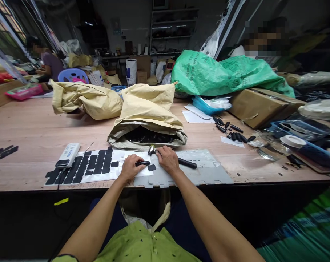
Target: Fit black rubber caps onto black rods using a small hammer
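My left hand [131, 167] is closed on a small black pen-like piece [143, 163], holding it low over the work board. My right hand [167, 159] is wrapped over the shaft of a hammer [187, 163]; its metal head points to the left and the black handle sticks out to the right. Between the hands, one black rounded square [152, 167] lies on the grey board [205, 169]. Rows of similar black pads [99, 162] cover the white sheet left of my left hand. Just behind the hands, an open sack [148, 109] shows dark pieces inside.
A white power strip [68, 155] sits on the pads at left. Behind lies another tan sack [85, 100]. Black handle-like pieces [237, 136], a cardboard box [259, 105], a green sack [208, 74] and clear jars [279, 145] stand at right. Two people are farther back.
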Available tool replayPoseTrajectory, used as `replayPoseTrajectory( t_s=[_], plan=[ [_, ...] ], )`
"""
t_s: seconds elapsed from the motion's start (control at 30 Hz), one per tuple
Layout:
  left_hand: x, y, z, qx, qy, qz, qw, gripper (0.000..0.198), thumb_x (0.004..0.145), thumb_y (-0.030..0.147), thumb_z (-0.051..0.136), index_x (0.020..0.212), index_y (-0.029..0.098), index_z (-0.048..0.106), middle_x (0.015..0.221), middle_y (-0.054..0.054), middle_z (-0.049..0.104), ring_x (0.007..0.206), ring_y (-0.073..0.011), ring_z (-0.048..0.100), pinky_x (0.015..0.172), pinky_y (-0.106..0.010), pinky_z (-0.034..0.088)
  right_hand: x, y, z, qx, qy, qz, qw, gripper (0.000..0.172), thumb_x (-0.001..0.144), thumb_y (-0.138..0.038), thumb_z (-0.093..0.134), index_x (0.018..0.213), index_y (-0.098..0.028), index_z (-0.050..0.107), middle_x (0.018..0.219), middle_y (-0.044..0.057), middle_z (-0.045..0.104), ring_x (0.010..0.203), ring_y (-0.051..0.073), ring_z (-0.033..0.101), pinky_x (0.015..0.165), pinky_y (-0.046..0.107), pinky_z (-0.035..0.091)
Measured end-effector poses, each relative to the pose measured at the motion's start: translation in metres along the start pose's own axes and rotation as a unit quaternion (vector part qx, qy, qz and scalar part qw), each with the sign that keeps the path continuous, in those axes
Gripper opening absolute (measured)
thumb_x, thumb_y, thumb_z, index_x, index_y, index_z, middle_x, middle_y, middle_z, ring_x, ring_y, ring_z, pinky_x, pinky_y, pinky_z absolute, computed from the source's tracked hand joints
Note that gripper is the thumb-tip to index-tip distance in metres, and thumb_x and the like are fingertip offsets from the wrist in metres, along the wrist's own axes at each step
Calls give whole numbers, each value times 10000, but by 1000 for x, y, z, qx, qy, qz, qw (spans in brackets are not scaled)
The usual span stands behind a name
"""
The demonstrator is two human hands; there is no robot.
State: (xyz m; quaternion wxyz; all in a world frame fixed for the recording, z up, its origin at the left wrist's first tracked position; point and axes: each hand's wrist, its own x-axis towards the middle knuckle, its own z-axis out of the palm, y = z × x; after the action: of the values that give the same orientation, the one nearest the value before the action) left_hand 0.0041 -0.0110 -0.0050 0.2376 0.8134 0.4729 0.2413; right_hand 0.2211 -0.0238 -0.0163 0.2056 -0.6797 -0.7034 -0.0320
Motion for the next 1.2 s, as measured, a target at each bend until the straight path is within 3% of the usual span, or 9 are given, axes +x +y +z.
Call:
replayPoseTrajectory(
  t_s=[0.1,0.27,0.4,0.7,0.8,1.0,1.2],
  plan=[
    [2,2,-2,7,-8,-13,1000,178,775,293,711,939,227,735,895,-26,664,891,-209,558,808,-334,423,-1,0,-9,22,-1,-25,999,232,947,-252,487,1089,-220,668,969,46,639,916,179,536,817,281,385],
    [1,3,-1,0,-11,-26,1000,187,763,293,739,940,233,751,891,-22,663,899,-205,553,807,-324,413,-16,-13,-24,116,59,-9,992,285,976,-288,426,1135,-231,655,1007,37,667,941,155,591,823,251,435],
    [1,1,1,-8,-4,-33,999,174,765,329,750,916,246,769,840,-16,644,866,-192,547,784,-311,408,-33,-28,-28,166,27,-46,985,276,975,-307,433,1105,-241,668,947,30,668,915,153,607,798,238,447],
    [2,-2,3,-1,-4,-40,999,134,753,324,754,854,239,775,811,-13,625,842,-184,531,768,-300,400,-41,-45,-29,102,11,-78,992,288,990,-303,408,1113,-243,662,899,26,646,871,145,588,749,227,420],
    [1,-1,3,2,-6,-42,999,149,752,319,746,883,257,780,804,-9,623,832,-184,529,755,-298,395,-41,-44,-31,76,-4,-77,994,265,979,-286,431,1086,-254,671,888,18,650,854,140,590,714,225,413],
    [1,0,4,-15,6,-49,999,164,734,300,754,889,255,786,802,-13,641,857,-193,543,764,-300,408,-44,-38,-35,88,49,-36,994,293,989,-306,416,1136,-241,661,931,28,667,882,138,609,736,223,429],
    [1,3,2,-13,6,-51,999,156,726,294,760,876,256,783,801,-7,648,849,-189,546,753,-295,415,-50,-33,-32,99,22,-35,994,270,974,-296,431,1076,-255,678,900,15,664,862,138,608,734,225,426]
  ],
)
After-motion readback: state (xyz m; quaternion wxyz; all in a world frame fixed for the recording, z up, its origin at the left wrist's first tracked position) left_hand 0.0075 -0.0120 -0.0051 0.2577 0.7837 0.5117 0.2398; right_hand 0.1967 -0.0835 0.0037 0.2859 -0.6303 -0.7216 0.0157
